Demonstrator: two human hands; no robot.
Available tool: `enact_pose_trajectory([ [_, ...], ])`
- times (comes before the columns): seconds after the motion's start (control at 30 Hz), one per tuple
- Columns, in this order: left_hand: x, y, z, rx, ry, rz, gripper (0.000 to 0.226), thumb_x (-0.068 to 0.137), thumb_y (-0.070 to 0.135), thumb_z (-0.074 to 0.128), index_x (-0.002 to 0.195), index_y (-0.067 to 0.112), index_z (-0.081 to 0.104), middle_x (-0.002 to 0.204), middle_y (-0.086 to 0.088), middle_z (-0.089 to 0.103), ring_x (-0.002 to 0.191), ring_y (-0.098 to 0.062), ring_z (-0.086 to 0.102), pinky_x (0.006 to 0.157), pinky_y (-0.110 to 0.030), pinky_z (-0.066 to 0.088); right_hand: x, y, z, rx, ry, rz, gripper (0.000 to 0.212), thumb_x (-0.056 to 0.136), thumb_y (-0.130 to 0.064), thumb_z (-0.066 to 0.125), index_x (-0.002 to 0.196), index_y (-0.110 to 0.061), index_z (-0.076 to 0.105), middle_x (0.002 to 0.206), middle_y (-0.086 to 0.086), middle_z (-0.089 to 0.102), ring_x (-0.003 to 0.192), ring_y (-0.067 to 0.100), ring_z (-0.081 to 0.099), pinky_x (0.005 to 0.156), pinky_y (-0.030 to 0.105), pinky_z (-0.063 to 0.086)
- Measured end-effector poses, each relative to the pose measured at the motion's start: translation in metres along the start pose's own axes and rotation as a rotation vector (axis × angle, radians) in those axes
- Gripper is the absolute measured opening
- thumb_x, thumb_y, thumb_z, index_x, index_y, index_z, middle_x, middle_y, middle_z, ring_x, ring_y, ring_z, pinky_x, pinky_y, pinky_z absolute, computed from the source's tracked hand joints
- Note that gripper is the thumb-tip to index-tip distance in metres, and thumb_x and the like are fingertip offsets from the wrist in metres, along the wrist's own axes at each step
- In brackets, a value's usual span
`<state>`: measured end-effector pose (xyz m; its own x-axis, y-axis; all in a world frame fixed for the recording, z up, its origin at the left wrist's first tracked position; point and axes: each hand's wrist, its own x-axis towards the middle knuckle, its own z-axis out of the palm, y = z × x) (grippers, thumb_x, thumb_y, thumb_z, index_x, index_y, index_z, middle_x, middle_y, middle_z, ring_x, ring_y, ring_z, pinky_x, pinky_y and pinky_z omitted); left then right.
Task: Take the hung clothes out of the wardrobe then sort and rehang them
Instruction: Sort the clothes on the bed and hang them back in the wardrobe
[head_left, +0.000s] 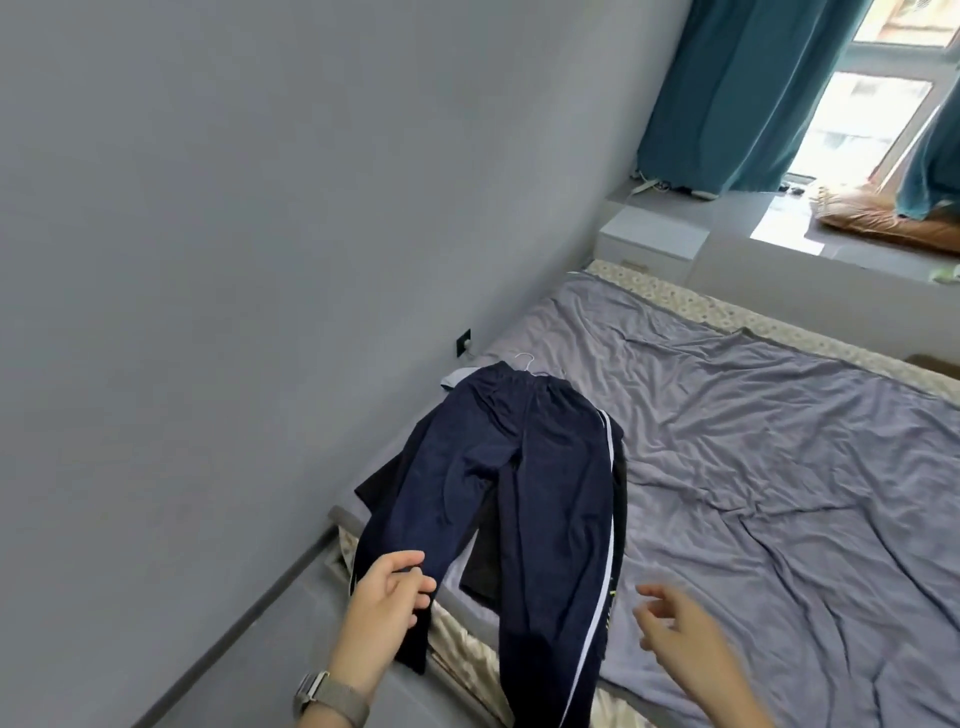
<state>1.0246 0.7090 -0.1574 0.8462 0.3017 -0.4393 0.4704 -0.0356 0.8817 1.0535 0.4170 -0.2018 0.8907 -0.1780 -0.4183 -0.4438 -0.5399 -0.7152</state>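
Lying flat on the bed (753, 441), a pair of navy track pants (524, 478) with a white side stripe stretches away from the hands, waistband at the far end and legs running back toward the person. The left hand (389, 587) has its fingers curled round the hem area of the nearer left leg, pinching the fabric right at the bed's edge. The right hand (675, 623) is a bit blurry, hovering just right of the striped leg with loose, spread fingers, holding nothing and not touching the pants as far as I can see. Under the pants there's some darker clothing (618, 493) poking out on both sides, and a thin white hanger hook (524, 359) sticks out just past the waistband, well beyond both hands. A watch (319, 696) sits on the left wrist.
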Motion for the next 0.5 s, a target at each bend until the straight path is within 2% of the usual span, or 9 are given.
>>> enact_pose_trajectory([
  [0.07,0.033,0.016,0.012,0.011,-0.006,0.005,0.018,0.095,0.010,0.045,0.100,0.021,0.059,0.087,-0.004,0.068,0.077,-0.015,0.061,0.066,-0.024,0.047,0.033,-0.016,0.001,0.002,0.012,-0.012,0.014,0.088,-0.012,0.060,0.096,-0.024,0.061,0.085,-0.003,0.066,0.069,0.019,0.068,0.065,0.031,0.052],
  [0.27,0.125,0.063,0.051,0.090,-0.089,0.032,0.020,0.095,0.012,0.046,0.100,0.026,0.059,0.087,-0.001,0.069,0.081,-0.013,0.063,0.070,-0.024,0.049,0.129,-0.061,0.001,0.011,0.030,-0.032,0.019,0.087,-0.014,0.057,0.103,-0.024,0.062,0.083,-0.003,0.067,0.074,0.019,0.067,0.079,0.039,0.054],
  [0.4,0.192,0.075,0.070,0.139,-0.086,0.054,0.022,0.094,0.012,0.047,0.099,0.030,0.060,0.087,0.001,0.069,0.085,-0.013,0.063,0.077,-0.027,0.051,0.188,-0.066,0.012,-0.041,0.006,-0.023,0.024,0.085,-0.012,0.061,0.105,-0.024,0.060,0.086,-0.006,0.067,0.076,0.010,0.064,0.076,0.024,0.048],
  [0.5,0.252,0.065,0.089,0.170,-0.081,0.055,0.023,0.090,0.010,0.052,0.093,0.031,0.063,0.078,0.003,0.070,0.079,-0.014,0.064,0.080,-0.031,0.051,0.245,-0.061,0.033,-0.122,0.003,-0.012,0.042,0.077,-0.012,0.066,0.090,-0.050,0.055,0.091,-0.008,0.065,0.064,0.005,0.060,0.074,0.015,0.047],
])
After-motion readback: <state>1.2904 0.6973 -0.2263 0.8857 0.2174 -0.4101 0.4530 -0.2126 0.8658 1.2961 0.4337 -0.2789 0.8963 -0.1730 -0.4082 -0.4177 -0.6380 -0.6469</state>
